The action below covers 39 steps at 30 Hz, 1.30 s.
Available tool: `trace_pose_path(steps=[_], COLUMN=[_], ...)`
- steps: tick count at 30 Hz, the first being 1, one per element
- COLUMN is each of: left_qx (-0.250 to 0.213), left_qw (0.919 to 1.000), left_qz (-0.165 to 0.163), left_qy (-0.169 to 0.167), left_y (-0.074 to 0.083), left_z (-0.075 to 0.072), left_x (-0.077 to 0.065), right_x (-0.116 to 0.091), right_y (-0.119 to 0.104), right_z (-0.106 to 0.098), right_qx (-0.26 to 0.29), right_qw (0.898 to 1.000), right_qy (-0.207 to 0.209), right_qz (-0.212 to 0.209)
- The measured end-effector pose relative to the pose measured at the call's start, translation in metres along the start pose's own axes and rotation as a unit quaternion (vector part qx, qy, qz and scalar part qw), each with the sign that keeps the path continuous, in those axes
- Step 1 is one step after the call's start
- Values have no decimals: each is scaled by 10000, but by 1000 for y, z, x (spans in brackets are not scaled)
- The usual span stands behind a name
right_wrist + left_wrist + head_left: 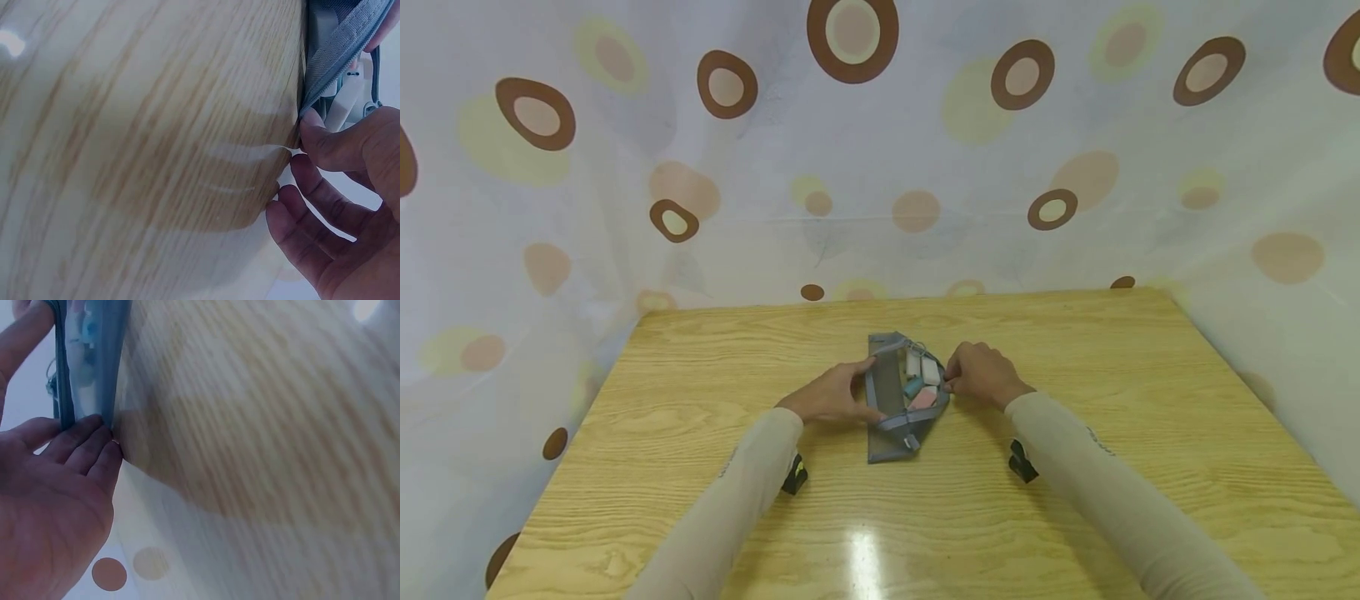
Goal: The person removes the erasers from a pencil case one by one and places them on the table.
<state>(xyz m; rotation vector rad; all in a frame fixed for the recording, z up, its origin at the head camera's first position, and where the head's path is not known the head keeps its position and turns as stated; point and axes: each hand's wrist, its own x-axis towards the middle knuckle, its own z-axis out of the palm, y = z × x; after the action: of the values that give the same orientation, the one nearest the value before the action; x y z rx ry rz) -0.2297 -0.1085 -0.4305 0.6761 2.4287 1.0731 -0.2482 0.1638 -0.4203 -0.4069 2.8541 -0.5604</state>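
Observation:
A grey zip pouch (889,446) lies on the table with its mouth spread open. Inside it are white blocks that look like chargers (930,371), a teal item (913,387) and a pink item (923,398). My left hand (835,394) grips the pouch's left side, thumb and forefinger spread along the opening. In the left wrist view, the fingers of the left hand (69,469) lie against its edge. On the far side, my right hand (983,372) pinches the right rim between thumb and fingers. The right wrist view shows the thumb at the zipper's edge (350,56).
The pouch lies on a wood-grain table (700,367). A patterned sheet (760,167) hangs behind the table and along its sides. Small black devices (1021,462) are at both wrists.

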Motion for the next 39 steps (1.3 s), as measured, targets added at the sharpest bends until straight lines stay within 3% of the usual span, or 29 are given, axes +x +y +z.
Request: trace_pose_path(steps=[15, 24, 32, 39], left_qx=[459, 412, 96, 22], left_qw=[9987, 9983, 9999, 9999], left_qz=[-159, -398, -45, 13], left_qy=[-183, -91, 19, 140], left_y=[-1, 0, -7, -8], left_z=[1, -1, 2, 4], left_x=[6, 6, 6, 4], right_x=[0, -1, -1, -1], right_y=[2, 2, 2, 0], right_z=[1, 2, 2, 1], right_qx=[77, -53, -62, -27], right_qw=[9999, 9998, 9998, 9998], right_qy=[52, 110, 123, 123], right_qz=[-61, -160, -131, -129])
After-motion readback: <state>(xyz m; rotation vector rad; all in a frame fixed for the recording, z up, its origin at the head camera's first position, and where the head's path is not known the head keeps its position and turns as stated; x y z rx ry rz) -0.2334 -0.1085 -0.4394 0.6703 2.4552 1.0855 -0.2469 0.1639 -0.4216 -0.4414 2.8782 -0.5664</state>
